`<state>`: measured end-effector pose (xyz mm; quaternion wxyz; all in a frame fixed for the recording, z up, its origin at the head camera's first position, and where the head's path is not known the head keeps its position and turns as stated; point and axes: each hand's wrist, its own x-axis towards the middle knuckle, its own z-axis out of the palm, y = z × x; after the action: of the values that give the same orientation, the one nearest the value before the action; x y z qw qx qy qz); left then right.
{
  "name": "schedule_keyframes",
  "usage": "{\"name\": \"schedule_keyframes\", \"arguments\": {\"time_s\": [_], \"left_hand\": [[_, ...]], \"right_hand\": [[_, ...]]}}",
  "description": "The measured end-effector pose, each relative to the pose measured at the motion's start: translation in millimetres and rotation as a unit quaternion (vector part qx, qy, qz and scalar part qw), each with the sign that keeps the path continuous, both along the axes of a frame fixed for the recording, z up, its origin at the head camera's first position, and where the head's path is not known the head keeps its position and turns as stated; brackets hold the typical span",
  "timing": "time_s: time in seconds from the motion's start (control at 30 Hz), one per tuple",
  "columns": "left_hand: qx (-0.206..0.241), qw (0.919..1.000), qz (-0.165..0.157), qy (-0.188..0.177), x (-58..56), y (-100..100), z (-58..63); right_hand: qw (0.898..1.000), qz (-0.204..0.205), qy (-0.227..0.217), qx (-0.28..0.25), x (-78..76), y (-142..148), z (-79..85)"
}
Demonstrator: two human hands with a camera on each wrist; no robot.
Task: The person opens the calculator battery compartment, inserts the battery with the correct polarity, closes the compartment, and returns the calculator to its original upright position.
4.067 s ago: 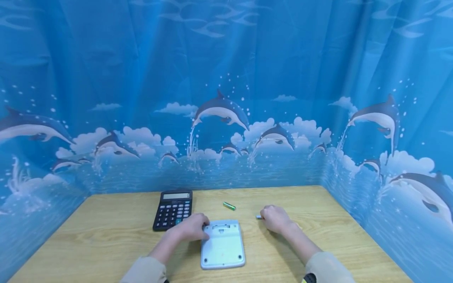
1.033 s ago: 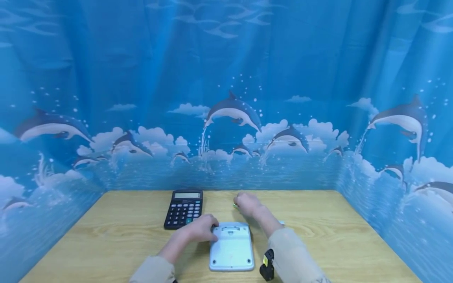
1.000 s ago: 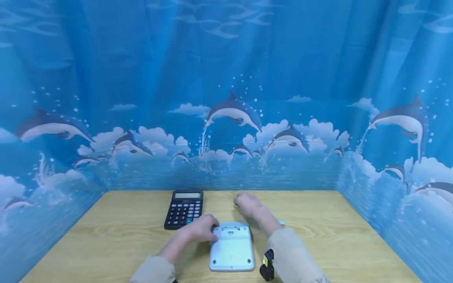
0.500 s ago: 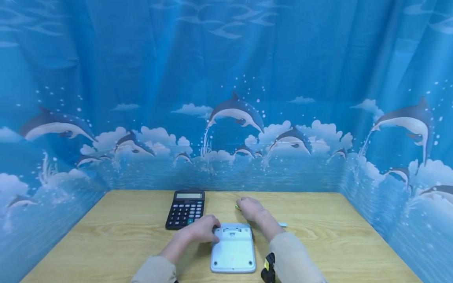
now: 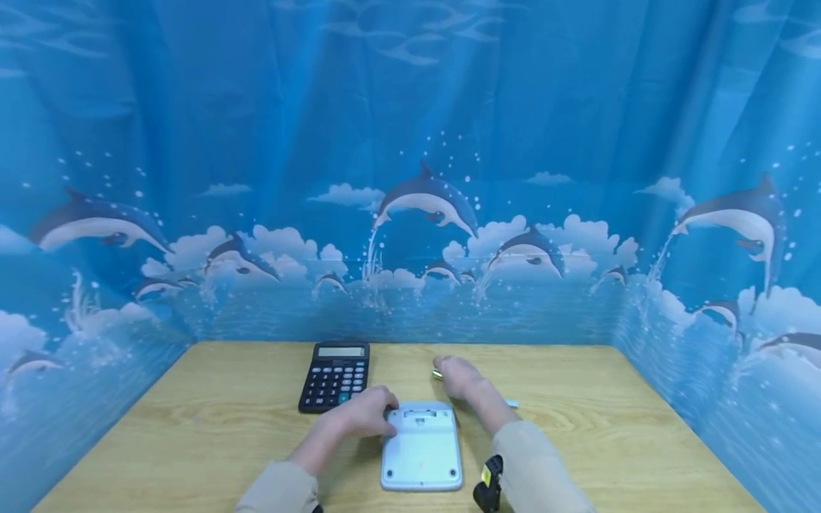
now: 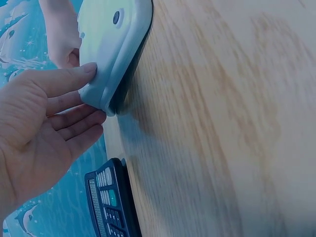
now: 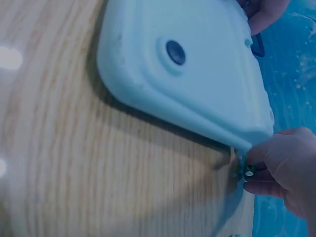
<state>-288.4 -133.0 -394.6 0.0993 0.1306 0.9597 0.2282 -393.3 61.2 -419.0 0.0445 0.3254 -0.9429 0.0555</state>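
A white calculator (image 5: 421,449) lies face down, its feet and the uncovered battery slot (image 5: 420,414) showing. My left hand (image 5: 368,412) grips its left edge; in the left wrist view the thumb (image 6: 74,79) presses on the back and the fingers curl under the rim. Beyond the calculator's far right corner, my right hand (image 5: 458,376) pinches a green battery (image 5: 437,374). In the right wrist view the battery's end (image 7: 250,171) peeks out between thumb and fingers; the rest of it is hidden.
A black calculator (image 5: 334,377) lies face up to the left of my left hand. A small pale piece (image 5: 512,403), partly behind my right forearm, lies on the wooden table (image 5: 596,442). A blue dolphin curtain (image 5: 410,306) stands behind the table and along its sides.
About four seconds ago my right hand held the small pale piece farther right, and the battery lay loose. Now the piece lies down and the battery is pinched and slightly turned. My left hand keeps its grip.
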Motion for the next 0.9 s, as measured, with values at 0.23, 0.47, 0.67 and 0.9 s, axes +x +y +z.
{"name": "schedule_keyframes", "arguments": {"time_s": [0.23, 0.47, 0.67, 0.9], "left_hand": [[0.001, 1.0000, -0.001, -0.009, -0.1, -0.1, -1.0], [0.006, 0.9999, 0.003, -0.011, -2.5, -1.2, 0.7], [0.001, 0.9999, 0.010, -0.012, -3.1, -0.9, 1.6], [-0.004, 0.9999, 0.006, -0.013, -1.9, 1.0, 0.0]], "right_hand": [[0.992, -0.050, -0.077, -0.081, 3.3, 14.6, 6.0], [0.986, -0.052, -0.088, -0.132, 4.8, 26.3, 16.4], [0.985, -0.061, -0.072, -0.148, 6.2, 30.4, 21.3], [0.983, -0.050, -0.038, -0.171, 15.2, 34.5, 25.3]]}}
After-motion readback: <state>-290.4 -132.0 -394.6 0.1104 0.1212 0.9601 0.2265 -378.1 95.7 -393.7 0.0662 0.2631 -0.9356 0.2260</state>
